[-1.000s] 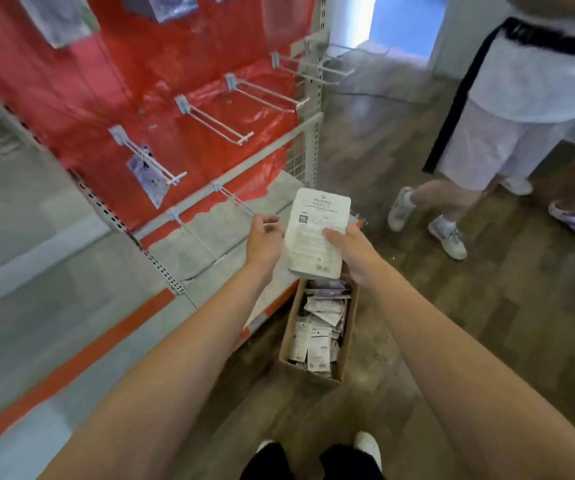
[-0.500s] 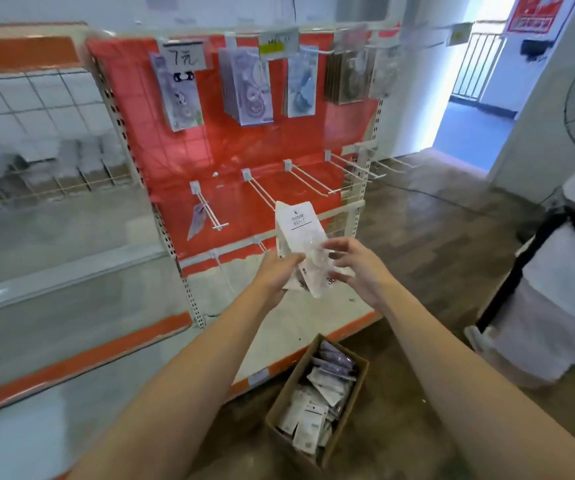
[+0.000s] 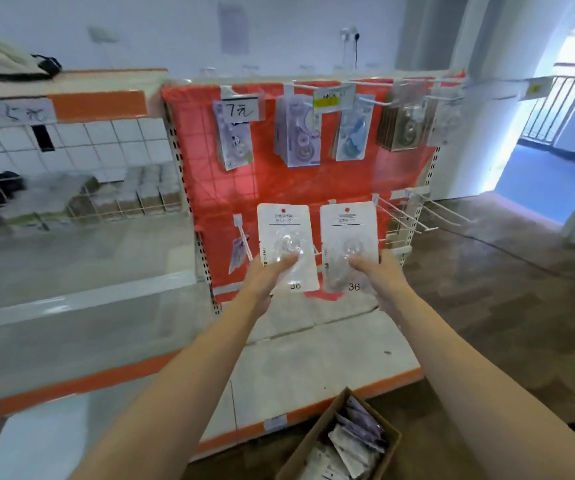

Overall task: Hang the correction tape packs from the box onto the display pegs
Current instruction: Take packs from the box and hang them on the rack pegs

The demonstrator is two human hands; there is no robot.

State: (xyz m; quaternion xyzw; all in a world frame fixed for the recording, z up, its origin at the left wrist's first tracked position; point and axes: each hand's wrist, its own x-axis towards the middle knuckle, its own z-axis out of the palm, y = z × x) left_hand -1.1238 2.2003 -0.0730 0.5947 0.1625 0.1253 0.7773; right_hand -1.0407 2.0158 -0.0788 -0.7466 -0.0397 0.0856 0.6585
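We're facing the red display panel above its pale base shelf, top row already hung with packs, and we've got one correction tape pack in each hand, the left pack gripped by the left hand and the right pack by the right hand, fingers curled round their lower halves. We judge this the hanging step: next, each pack's top hole must meet a lower peg. The box with more packs waits below; one small pack already occupies the far-left peg.

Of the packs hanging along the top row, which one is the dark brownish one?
The brown pack, fourth from the left on the top row, right of the bluish pack. The first two, the leftmost pack and the second pack, look pale purple.
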